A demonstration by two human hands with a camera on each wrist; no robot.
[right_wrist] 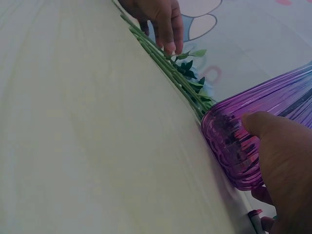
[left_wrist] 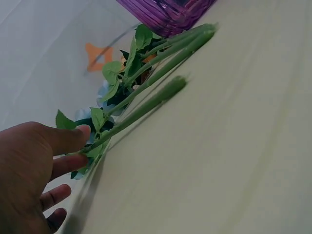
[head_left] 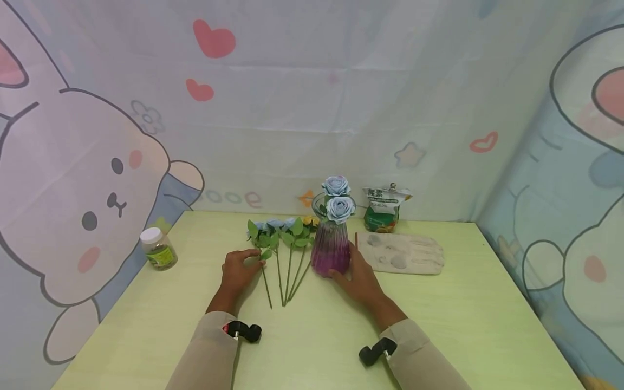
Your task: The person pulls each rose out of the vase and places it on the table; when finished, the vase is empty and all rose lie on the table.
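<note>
In the head view a ribbed glass vase (head_left: 331, 252), purple at its base and clearer above, stands upright with two blue artificial roses (head_left: 340, 209) at its mouth. My right hand (head_left: 359, 277) holds the vase low on its right side, the thumb across the front in the right wrist view. Left of it, several artificial flowers lie on the table, blue and yellow heads away from me. My left hand (head_left: 240, 273) pinches the leftmost flower's stem (left_wrist: 139, 113) between thumb and forefinger, just below its leaves. The other fingers are loosely bent.
A white-capped jar (head_left: 160, 250) stands at the table's left edge. Behind the vase on the right is a clipped green and white packet (head_left: 387, 210), with a pale glove (head_left: 407, 253) lying in front of it. A printed cloth (head_left: 292, 108) hangs behind the table.
</note>
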